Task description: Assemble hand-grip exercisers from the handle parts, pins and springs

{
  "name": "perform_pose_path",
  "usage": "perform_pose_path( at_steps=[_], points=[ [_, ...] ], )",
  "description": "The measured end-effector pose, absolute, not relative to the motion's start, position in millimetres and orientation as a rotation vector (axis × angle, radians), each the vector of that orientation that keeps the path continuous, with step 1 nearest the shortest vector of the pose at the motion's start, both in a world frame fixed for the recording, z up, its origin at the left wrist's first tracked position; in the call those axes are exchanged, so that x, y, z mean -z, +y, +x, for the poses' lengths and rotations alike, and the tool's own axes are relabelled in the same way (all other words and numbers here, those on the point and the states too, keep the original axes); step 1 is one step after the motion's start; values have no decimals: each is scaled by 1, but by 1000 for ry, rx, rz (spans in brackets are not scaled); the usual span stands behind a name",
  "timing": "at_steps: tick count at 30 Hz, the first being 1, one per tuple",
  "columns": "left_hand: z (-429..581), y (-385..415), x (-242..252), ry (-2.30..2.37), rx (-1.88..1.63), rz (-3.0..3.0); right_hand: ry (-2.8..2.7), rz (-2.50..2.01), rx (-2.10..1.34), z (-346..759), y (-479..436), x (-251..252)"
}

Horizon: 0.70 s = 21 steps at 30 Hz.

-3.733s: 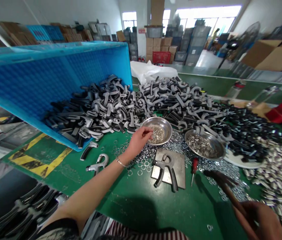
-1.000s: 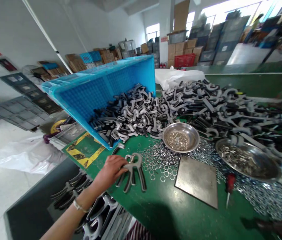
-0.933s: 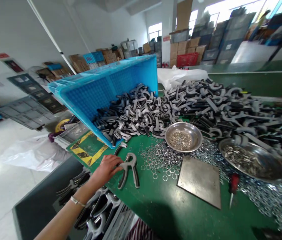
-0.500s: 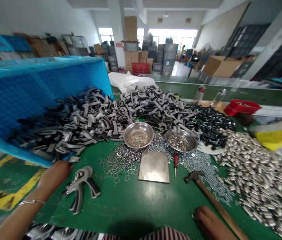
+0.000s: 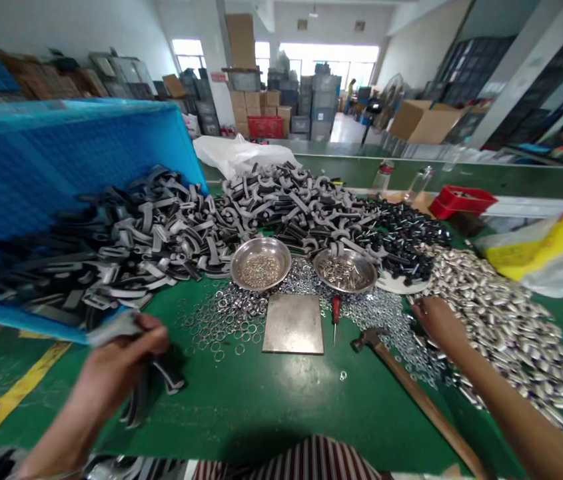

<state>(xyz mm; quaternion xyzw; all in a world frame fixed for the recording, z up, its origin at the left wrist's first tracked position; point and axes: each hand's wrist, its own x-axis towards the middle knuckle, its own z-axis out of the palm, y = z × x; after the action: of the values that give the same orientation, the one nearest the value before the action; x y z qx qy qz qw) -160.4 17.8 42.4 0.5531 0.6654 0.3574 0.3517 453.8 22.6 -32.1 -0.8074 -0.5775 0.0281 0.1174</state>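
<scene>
My left hand is closed around a grey plastic handle part by the front corner of the blue crate. Below that hand lies a grey-and-black two-handled tool, partly hidden by it. My right hand reaches to the near-left edge of a heap of silver metal cylinders, beside scattered small washers. Its fingers are bunched downward, and what they hold, if anything, is hidden. A couple of small metal rings lie on the green tabletop.
The blue crate lies tipped at left, spilling grey-and-black handles. Two steel bowls of small parts, one left of the other, stand behind a metal plate. A screwdriver and hammer lie to its right.
My left hand has drawn a handle part from the crate's edge. My right hand has moved from the front edge up to the cylinder heap. Small rings now lie on the tabletop.
</scene>
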Motion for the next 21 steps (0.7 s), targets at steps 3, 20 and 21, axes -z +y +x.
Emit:
perform_pose_path(
  at_steps=[3,20,21],
  points=[
    [-42,-5,-21,1234,-706,1748,-1637,-2397,-121,459,44,43],
    [136,-13,42,810,-96,2617,-865,-1265,-1428,371,-12,24],
    [141,-12,43,798,-93,2645,-751,-1163,-1505,363,-14,22]
  ],
)
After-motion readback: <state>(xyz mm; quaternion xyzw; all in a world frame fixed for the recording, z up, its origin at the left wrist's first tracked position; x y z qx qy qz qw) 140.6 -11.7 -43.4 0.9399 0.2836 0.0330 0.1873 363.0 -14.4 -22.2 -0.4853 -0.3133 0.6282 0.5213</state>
